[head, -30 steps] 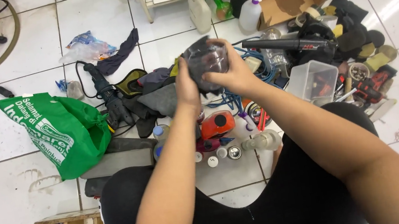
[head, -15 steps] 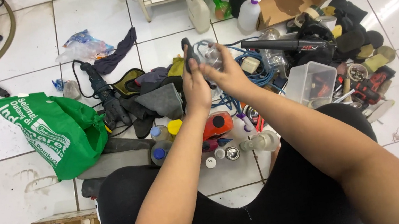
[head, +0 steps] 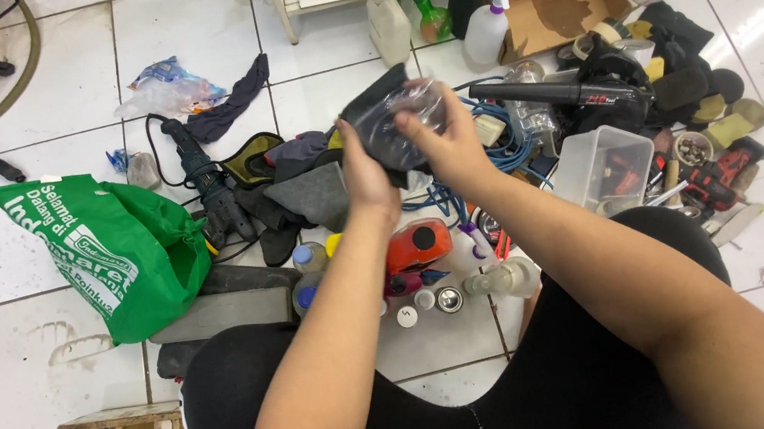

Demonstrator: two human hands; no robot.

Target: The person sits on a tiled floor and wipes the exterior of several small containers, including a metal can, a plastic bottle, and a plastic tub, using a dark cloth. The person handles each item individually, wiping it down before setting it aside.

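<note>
Hands (head: 407, 146) closed around dark plastic pouch (head: 389, 119)

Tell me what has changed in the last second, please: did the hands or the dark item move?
Both hands, left hand and right hand, kept hold of the dark plastic-wrapped item and turned it between them. The green bag, the clear tub and the floor clutter stayed put.

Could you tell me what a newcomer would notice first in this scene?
Probably the left hand and right hand gripping a dark plastic-wrapped item at centre, above a heap of tools and bottles. Next, the bright green bag on the tiles at left.
</note>
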